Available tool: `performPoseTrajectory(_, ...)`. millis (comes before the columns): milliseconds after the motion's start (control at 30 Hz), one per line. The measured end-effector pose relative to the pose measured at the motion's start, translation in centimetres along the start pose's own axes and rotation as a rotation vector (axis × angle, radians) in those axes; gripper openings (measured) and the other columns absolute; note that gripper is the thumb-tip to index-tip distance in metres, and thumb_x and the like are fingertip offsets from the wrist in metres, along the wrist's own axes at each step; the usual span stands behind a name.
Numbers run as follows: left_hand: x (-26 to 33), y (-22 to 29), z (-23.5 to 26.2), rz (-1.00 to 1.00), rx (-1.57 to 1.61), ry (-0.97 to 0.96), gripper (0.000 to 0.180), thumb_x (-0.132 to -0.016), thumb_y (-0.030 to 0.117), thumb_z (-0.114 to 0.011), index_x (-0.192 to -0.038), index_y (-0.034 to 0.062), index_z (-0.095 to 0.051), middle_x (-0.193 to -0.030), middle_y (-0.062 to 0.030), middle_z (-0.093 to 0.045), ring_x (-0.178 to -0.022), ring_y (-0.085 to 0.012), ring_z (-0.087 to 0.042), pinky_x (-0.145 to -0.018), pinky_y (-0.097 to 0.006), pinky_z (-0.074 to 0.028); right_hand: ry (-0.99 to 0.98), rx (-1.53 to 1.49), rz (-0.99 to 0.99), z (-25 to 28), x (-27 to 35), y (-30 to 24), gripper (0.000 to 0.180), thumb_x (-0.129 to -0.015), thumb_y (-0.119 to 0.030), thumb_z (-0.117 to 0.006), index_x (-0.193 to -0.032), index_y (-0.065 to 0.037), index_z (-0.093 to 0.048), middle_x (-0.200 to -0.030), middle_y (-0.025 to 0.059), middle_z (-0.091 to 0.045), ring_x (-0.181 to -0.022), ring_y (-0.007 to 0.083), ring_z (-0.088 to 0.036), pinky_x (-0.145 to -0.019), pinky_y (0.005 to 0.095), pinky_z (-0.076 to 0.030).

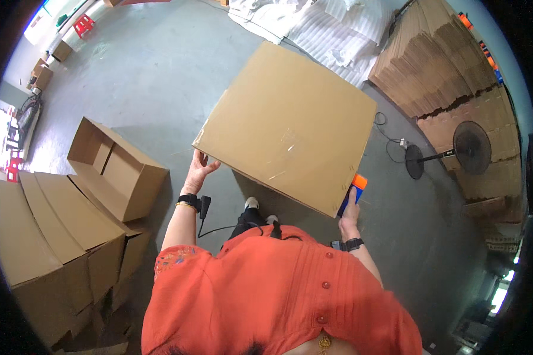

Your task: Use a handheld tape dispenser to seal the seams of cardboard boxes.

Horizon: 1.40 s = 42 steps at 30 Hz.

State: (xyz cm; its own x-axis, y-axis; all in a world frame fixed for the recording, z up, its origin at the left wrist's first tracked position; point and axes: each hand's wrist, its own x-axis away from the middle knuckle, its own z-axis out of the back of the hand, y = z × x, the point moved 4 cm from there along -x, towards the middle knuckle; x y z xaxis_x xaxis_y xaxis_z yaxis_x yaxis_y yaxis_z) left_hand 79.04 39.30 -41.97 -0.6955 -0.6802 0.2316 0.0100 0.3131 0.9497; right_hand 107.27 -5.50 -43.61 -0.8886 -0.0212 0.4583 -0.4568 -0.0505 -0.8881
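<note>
A large closed cardboard box [293,127] is held up in front of me, with bits of clear tape on its face. My left hand [199,171] grips its left corner, fingers tucked behind the edge and the thumb along the near side. At the box's lower right corner, my right hand [349,213] is closed around a blue and orange tool [359,181] that looks like a tape dispenser. This tool is pressed against the box's side, partly hidden by the box and my fingers.
An open empty carton [115,168] and several other cartons [53,225] stand at my left. Stacks of flat cardboard [432,59] line the right, beside a black standing fan [471,148] and its cable. White wrapped packing material [331,35] lies at the back. Red stools [83,25] are far left.
</note>
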Motion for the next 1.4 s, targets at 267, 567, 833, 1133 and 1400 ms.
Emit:
performPoseTrajectory(267, 2.0, -1.9, 2.5, 0.022, 0.085, 0.095, 0.083, -0.080, 0.004, -0.055, -0.159, 0.0093, -0.030, -0.163, -0.0070, -0.033, -0.155, -0.0226, -0.021, -0.123, -0.044, -0.021, -0.079, 0.090, -0.026, 1.4, 0.5, 1.0, 0.057, -0.092, -0.061, -0.067, -0.097, -0.004, -0.070, -0.086, -0.0015, -0.066, -0.076, 0.0096, -0.059, -0.072, 0.0304, -0.048)
performPoseTrajectory(567, 3.2, 2.7, 4.1, -0.030, 0.131, 0.271, 0.055, -0.103, 0.042, -0.054, -0.147, 0.0103, -0.047, -0.153, -0.0065, -0.047, -0.146, -0.0211, -0.037, -0.113, -0.045, -0.036, -0.067, 0.022, 0.087, 7.0, 2.6, -4.5, 0.063, -0.095, -0.062, -0.063, -0.117, -0.004, -0.068, -0.103, 0.0026, -0.071, -0.090, 0.0143, -0.068, -0.084, 0.0313, -0.054)
performPoseTrajectory(833, 0.2, 7.9, 2.7, -0.080, -0.104, 0.269, 0.053, -0.100, 0.046, -0.058, -0.132, 0.0037, -0.058, -0.122, -0.0068, -0.064, -0.114, -0.0178, -0.057, -0.097, -0.039, -0.045, -0.167, 0.023, 0.220, 8.2, 8.0, -11.8, 0.067, -0.099, -0.056, -0.059, -0.134, 0.001, -0.057, -0.121, 0.0069, -0.067, -0.107, 0.0172, -0.066, -0.094, 0.0341, -0.053)
performPoseTrajectory(1133, -3.4, 9.8, 2.6, -0.049, -0.328, 0.062, 0.032, -0.101, 0.030, -0.063, -0.115, 0.0009, -0.065, -0.104, -0.0049, -0.067, -0.098, -0.0118, -0.059, -0.087, -0.029, -0.048, -0.264, 0.186, 0.218, -1.4, 16.0, -17.1, 0.058, -0.102, -0.049, -0.059, -0.130, 0.002, -0.060, -0.120, 0.0076, -0.068, -0.106, 0.0160, -0.067, -0.093, 0.0325, -0.052)
performPoseTrajectory(1400, -1.6, 16.4, 0.5, -0.028, -0.292, -0.156, 0.031, -0.108, 0.029, -0.053, -0.111, 0.0008, -0.065, -0.096, -0.0042, -0.067, -0.084, -0.0108, -0.062, -0.075, -0.027, -0.053, -0.672, 0.499, 0.094, -18.3, 23.2, -21.2, 0.057, -0.094, -0.049, -0.071, -0.117, 0.004, -0.067, -0.102, 0.0051, -0.072, -0.089, 0.0116, -0.066, -0.079, 0.0281, -0.053)
